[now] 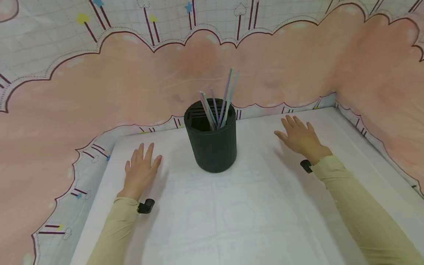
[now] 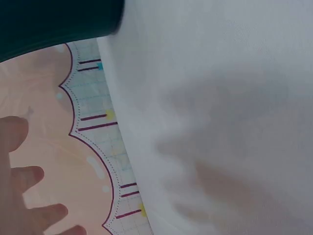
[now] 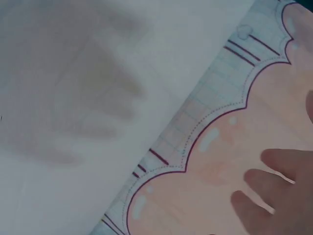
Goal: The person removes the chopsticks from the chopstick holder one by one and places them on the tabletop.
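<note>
A dark green, round holder [image 1: 212, 151] stands upright near the back of the white table, between my hands. Several thin, pale, translucent sticks, perhaps straws [image 1: 228, 97], lean out of its slotted top. My left hand [image 1: 139, 173] is to the left of the holder, fingers spread and holding nothing. On the other side, my right hand [image 1: 299, 138] is held with fingers extended, also with nothing in it. Both hands cast shadows on the table. In the left wrist view the green holder [image 2: 58, 24] shows at the upper left, above the spread fingertips [image 2: 29, 178].
The white tabletop [image 1: 215, 221] reaches back to a wall covering [image 1: 149, 84] with peach and white scalloped patterns. That covering also runs along the right side [image 1: 381, 92]. A small black device [image 1: 145, 206] is strapped at the left wrist, another [image 1: 306, 166] at the right.
</note>
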Demonstrator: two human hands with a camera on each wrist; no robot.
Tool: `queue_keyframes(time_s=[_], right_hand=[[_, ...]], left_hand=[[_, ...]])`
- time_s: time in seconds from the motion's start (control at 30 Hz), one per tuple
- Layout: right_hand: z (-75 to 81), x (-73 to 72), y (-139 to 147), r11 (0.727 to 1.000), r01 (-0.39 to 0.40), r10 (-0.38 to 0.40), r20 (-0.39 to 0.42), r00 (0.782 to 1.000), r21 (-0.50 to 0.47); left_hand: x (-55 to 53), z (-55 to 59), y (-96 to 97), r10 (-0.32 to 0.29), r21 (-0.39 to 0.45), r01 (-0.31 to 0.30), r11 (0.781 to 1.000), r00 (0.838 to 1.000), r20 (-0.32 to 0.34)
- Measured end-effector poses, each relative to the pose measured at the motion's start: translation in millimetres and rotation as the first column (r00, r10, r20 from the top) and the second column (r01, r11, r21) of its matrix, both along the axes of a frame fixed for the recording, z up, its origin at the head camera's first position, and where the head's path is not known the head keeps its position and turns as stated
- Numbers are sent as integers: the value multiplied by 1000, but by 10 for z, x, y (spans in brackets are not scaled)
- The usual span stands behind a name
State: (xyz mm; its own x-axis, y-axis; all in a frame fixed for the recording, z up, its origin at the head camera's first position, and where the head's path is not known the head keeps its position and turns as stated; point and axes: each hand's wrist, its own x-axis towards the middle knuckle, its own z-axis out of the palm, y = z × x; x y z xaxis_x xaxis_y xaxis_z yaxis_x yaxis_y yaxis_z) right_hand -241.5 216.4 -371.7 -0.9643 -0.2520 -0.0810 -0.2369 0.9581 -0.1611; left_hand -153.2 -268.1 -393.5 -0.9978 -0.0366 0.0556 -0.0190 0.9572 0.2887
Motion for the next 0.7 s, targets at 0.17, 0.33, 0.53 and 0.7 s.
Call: queue_keyframes(time_s=[0.17, 0.33, 0.53, 0.7], right_hand=[[23, -29, -102, 989, -15, -12, -176, 984, -149], [30, 32, -293, 889, -24, -108, -262, 959, -457], [77, 158, -657, 690, -129, -164, -327, 931, -713], [127, 232, -962, 568, -199, -183, -359, 915, -798]], left_hand=[[-94, 61, 109, -44, 71, 54, 996, 989, -140], [-100, 125, 342, -98, 45, 117, 992, 945, -313], [-40, 181, 703, -96, 150, 185, 971, 879, -467], [-19, 225, 969, -77, 303, 248, 920, 873, -481]])
